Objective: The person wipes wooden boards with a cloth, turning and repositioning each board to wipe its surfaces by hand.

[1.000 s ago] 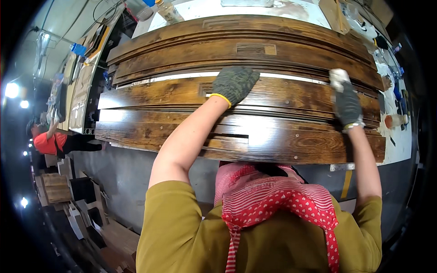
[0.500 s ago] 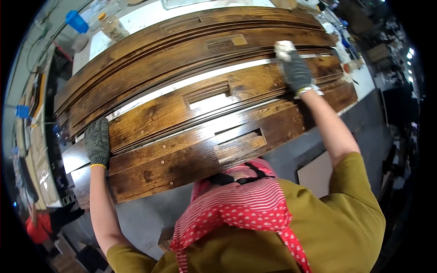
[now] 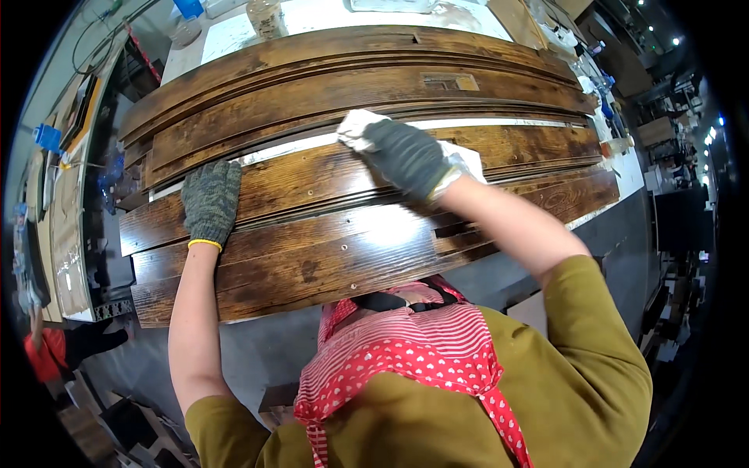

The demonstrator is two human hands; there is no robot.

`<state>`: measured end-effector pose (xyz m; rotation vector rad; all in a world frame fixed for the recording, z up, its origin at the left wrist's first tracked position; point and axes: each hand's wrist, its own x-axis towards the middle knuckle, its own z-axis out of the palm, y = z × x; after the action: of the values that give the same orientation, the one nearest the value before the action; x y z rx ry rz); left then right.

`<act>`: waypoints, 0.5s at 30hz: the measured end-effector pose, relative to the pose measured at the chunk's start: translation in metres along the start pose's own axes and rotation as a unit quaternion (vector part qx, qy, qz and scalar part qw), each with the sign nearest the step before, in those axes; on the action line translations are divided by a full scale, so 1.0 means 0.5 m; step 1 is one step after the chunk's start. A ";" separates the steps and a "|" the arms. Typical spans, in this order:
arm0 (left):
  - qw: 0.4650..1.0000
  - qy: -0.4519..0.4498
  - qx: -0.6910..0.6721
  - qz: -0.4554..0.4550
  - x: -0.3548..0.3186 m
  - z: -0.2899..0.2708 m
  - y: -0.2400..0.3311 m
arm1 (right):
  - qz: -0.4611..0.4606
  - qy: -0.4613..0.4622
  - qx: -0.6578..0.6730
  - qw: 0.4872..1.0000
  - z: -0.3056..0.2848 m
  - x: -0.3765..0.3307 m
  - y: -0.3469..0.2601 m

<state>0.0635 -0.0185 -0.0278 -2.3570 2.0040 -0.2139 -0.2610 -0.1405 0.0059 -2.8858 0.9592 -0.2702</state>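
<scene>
Several long, dark brown stained wooden boards lie side by side across the bench. My left hand [image 3: 212, 201], in a grey knit glove with a yellow cuff, rests flat near the left end of the second board from me [image 3: 289, 183]. In a dark grey glove, my right hand [image 3: 406, 156] closes on a white cloth [image 3: 360, 129] pressed to that same board, around its middle. A loose end of white material shows by the wrist. The hand and forearm cover part of this board and of the nearest board [image 3: 312, 273], whose rectangular recess [image 3: 456, 236] is partly hidden.
Behind the boards, a clear bottle [image 3: 267, 19], a blue cup [image 3: 188, 8] and a pale tray [image 3: 394, 5] stand on the white bench top [image 3: 312, 15]. A side shelf [image 3: 72, 234] runs along the left. Someone in a red top [image 3: 45, 355] is at the far lower left.
My right hand has swept left along the board with the cloth, from near its right end to the middle. My left hand stays flat at the left end. The view has shifted somewhat.
</scene>
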 end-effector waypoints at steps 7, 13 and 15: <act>0.999 -0.027 0.016 -0.008 0.004 -0.026 0.016 | 0.066 0.044 0.135 0.988 -0.022 0.046 0.037; 1.000 0.013 0.006 0.010 -0.005 0.000 -0.001 | 0.126 -0.050 0.065 0.989 -0.019 0.038 -0.011; 0.996 0.071 0.017 0.050 -0.008 0.004 -0.005 | 0.144 -0.051 0.030 0.988 -0.007 0.028 0.098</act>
<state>0.0657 -0.0141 -0.0296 -2.2736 2.1541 -0.4192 -0.2795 -0.1882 0.0043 -2.6314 1.3033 -0.1247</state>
